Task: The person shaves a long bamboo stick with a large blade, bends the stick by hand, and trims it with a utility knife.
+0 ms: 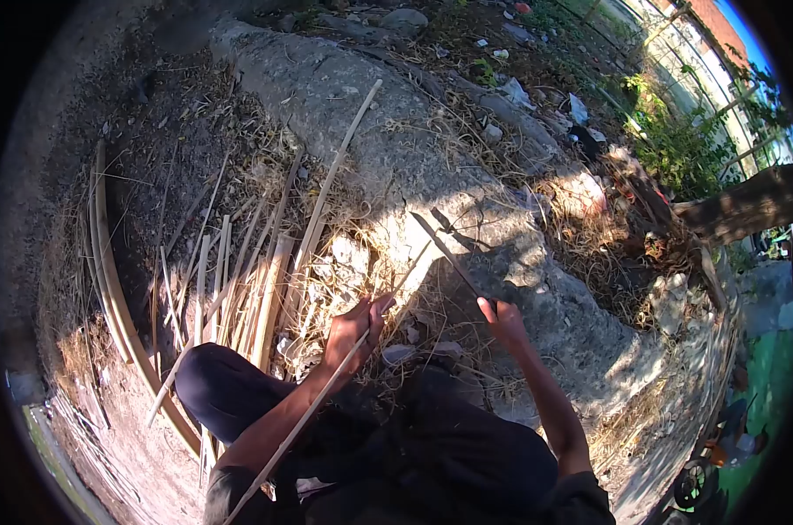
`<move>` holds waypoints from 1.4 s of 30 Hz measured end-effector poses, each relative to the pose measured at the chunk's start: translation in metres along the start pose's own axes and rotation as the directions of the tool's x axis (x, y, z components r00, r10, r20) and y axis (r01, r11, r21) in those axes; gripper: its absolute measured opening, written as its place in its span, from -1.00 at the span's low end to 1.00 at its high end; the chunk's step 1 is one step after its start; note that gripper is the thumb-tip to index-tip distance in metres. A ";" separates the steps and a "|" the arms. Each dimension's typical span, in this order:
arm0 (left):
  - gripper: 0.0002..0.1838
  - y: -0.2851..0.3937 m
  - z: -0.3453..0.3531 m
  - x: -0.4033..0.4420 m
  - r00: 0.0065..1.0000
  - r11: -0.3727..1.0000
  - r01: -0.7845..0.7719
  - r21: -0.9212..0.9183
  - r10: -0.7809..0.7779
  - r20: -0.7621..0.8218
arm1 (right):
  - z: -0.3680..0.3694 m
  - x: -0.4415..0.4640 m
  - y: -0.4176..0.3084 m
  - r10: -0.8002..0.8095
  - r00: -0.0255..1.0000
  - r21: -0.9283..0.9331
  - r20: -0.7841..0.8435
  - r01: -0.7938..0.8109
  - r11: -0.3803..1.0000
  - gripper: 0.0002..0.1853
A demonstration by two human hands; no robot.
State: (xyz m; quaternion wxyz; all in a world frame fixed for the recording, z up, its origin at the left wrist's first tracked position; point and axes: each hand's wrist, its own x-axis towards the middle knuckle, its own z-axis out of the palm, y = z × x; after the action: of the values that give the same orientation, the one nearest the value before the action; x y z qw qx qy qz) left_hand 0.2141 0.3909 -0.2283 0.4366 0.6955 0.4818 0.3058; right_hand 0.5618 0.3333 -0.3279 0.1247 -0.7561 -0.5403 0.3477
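Observation:
My left hand is closed around a long thin strip of wood or bamboo. The strip slants from the bottom edge, along my forearm, up past my fingers. Its far end comes close to the blade of a long knife; whether they touch I cannot tell. My right hand grips the knife's handle, with the dark blade pointing up and to the left. Both hands are above my lap, in front of a large pale rock. Thin curled shavings lie below and around them.
Several split strips lie in a bundle left of my knee. Long curved strips lie farther left. A tree trunk and leafy plants stand at the right. Litter is scattered behind the rock.

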 end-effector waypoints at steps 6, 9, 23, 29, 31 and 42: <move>-0.67 -0.009 0.001 0.002 0.999 0.987 -0.046 0.152 0.048 -0.012 | 0.002 -0.009 -0.006 -0.041 0.998 -0.022 -0.037 0.040 0.999 -0.34; -0.69 -0.009 0.004 0.001 0.995 0.997 -0.073 0.040 0.076 -0.066 | 0.007 -0.013 0.003 -0.101 0.995 -0.027 0.003 0.101 0.995 -0.31; -0.62 -0.019 0.008 0.000 0.980 0.971 -0.174 0.165 0.187 -0.063 | 0.005 0.003 0.015 0.093 0.995 0.016 -0.022 -0.092 0.996 -0.25; -0.66 -0.011 0.003 0.000 0.999 0.991 -0.025 0.129 0.029 -0.028 | 0.002 -0.009 -0.019 -0.020 0.999 0.000 -0.039 0.020 1.000 -0.30; -0.66 -0.014 0.005 0.000 0.995 0.987 -0.081 0.142 0.088 -0.047 | 0.008 0.000 -0.010 -0.003 0.998 0.010 -0.063 0.003 1.000 -0.30; -0.65 -0.029 0.007 0.003 0.990 0.993 -0.087 0.074 0.095 -0.102 | 0.023 0.016 0.018 0.010 0.989 0.099 -0.148 0.005 0.995 -0.36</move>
State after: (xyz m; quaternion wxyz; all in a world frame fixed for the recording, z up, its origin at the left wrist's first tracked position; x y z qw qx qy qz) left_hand 0.2094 0.3961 -0.2574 0.3716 0.7145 0.4823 0.3447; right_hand 0.5622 0.3361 -0.3611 0.2015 -0.7734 -0.5108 0.3168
